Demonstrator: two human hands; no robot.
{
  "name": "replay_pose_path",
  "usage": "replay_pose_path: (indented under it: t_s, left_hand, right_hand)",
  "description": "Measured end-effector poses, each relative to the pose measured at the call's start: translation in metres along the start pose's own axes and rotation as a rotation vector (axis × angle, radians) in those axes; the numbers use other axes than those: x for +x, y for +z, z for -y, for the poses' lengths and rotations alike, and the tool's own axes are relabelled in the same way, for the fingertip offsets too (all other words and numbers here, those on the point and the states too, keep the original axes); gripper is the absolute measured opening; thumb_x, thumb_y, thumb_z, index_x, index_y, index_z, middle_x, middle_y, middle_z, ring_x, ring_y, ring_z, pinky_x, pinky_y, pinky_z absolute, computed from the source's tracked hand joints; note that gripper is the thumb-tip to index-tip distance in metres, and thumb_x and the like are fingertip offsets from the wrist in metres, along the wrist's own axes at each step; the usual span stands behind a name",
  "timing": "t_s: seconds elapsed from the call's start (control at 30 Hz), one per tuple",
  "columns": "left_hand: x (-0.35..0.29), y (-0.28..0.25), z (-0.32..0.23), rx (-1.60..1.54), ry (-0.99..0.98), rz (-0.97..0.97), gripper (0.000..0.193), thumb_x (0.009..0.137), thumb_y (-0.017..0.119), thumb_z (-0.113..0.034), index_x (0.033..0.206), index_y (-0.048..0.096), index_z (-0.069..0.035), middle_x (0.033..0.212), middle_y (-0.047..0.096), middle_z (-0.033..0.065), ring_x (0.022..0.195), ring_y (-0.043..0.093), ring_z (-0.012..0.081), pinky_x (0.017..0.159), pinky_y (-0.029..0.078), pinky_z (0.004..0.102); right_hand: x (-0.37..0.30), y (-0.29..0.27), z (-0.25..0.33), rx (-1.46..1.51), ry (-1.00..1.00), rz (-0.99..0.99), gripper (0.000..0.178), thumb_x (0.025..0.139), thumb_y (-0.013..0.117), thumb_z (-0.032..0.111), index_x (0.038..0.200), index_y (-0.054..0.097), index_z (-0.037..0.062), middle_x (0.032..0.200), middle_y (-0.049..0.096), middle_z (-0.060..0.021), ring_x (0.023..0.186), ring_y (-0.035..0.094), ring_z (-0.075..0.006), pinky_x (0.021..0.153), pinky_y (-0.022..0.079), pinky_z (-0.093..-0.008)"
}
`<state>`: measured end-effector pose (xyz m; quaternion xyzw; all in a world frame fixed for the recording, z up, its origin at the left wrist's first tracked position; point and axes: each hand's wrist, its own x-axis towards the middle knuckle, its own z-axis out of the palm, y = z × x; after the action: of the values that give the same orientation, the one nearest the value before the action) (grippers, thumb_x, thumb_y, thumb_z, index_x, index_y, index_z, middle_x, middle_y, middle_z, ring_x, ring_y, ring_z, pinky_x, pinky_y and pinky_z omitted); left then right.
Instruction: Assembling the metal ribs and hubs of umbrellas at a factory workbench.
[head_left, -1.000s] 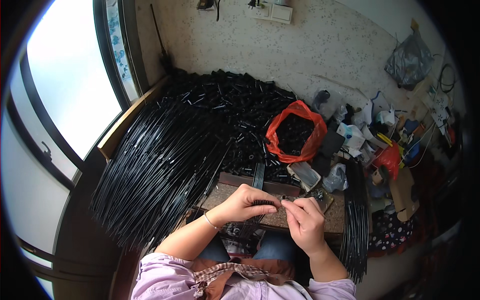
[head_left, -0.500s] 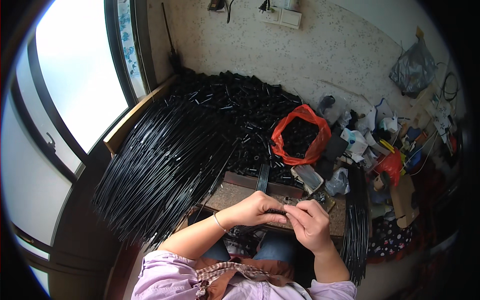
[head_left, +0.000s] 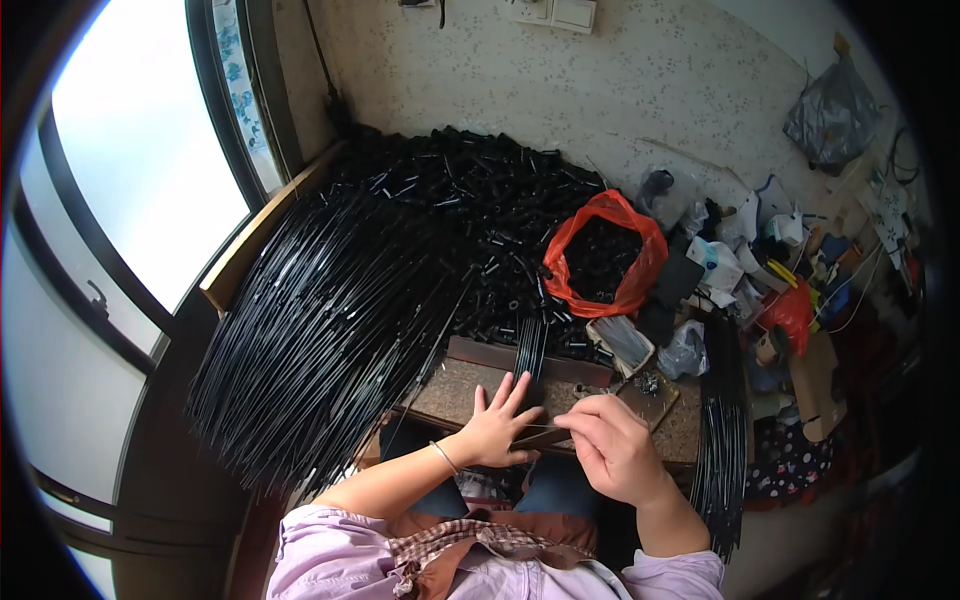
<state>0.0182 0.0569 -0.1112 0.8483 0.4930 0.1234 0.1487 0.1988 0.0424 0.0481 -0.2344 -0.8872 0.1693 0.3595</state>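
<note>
My left hand (head_left: 497, 425) lies with its fingers spread at the front edge of the worktable (head_left: 445, 392). Its fingertips touch the near end of a small row of thin black rods (head_left: 530, 345), which runs back over a brown bar (head_left: 480, 355). To its right, my right hand (head_left: 615, 447) is closed in a pinch. From that pinch a thin pale strand (head_left: 538, 427), like wire or thread, stretches toward my left hand. What the strand is exactly is too fine to tell.
A big fan of long black rods (head_left: 320, 330) covers the left side. Short black tubes (head_left: 450, 165) are heaped behind. A red plastic bag (head_left: 640, 290) holds small black parts. Beside it are a clear box (head_left: 622, 342), small metal pieces (head_left: 648, 382), another rod bundle (head_left: 720, 440) and clutter.
My left hand has gone from a closed grip to spread fingers over the rods. My right hand has drawn slightly away, and the thin strand now shows between them.
</note>
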Motion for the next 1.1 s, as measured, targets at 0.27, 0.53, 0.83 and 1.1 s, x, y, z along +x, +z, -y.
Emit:
replay_pose_path:
  t_s: [0.27, 0.53, 0.83, 1.1]
  left_hand:
    - [0.005, 0.002, -0.003, 0.255, 0.135, -0.061, 0.077, 0.073, 0.053, -0.034, 0.138, 0.024, -0.003, 0.144, 0.015, 0.0224, 0.134, 0.016, 0.0366, 0.096, 0.022, 0.0632]
    - [-0.031, -0.011, -0.003, 0.195, 0.250, 0.077, 0.078, 0.068, 0.054, -0.027, 0.137, 0.026, -0.001, 0.143, 0.019, 0.0226, 0.134, 0.018, 0.0355, 0.104, 0.020, 0.0511]
    - [-0.026, -0.017, 0.003, 0.072, 0.188, 0.114, 0.101, 0.062, 0.064, -0.048, 0.138, 0.020, 0.001, 0.144, 0.019, 0.0180, 0.134, 0.019, 0.0302, 0.107, 0.017, 0.0450]
    - [-0.029, 0.006, 0.015, 0.118, 0.176, 0.019, 0.069, 0.077, 0.048, -0.026, 0.137, 0.026, -0.001, 0.143, 0.024, 0.0179, 0.133, 0.022, 0.0305, 0.106, 0.019, 0.0451]
  right_hand:
    - [0.001, 0.021, -0.010, 0.809, -0.008, 0.681, 0.018, 0.085, 0.056, 0.011, 0.099, 0.062, 0.0023, 0.091, 0.063, -0.0121, 0.085, 0.061, -0.0254, 0.073, 0.049, -0.0319]
    - [-0.019, 0.008, -0.201, -0.040, 0.592, -0.236, 0.011, 0.080, 0.058, 0.006, 0.086, 0.064, -0.0007, 0.083, 0.062, -0.0099, 0.077, 0.060, -0.0236, 0.070, 0.047, -0.0301]
    - [-0.051, 0.014, -0.251, -0.660, 0.457, -0.028, 0.005, 0.071, 0.063, 0.007, 0.074, 0.062, 0.0036, 0.082, 0.054, -0.0084, 0.083, 0.051, -0.0268, 0.070, 0.046, -0.0373]
    - [-0.023, 0.095, -0.171, 1.194, 1.176, -0.460, 0.011, 0.089, 0.050, 0.016, 0.095, 0.051, 0.0065, 0.096, 0.058, -0.0116, 0.086, 0.058, -0.0258, 0.080, 0.046, -0.0364]
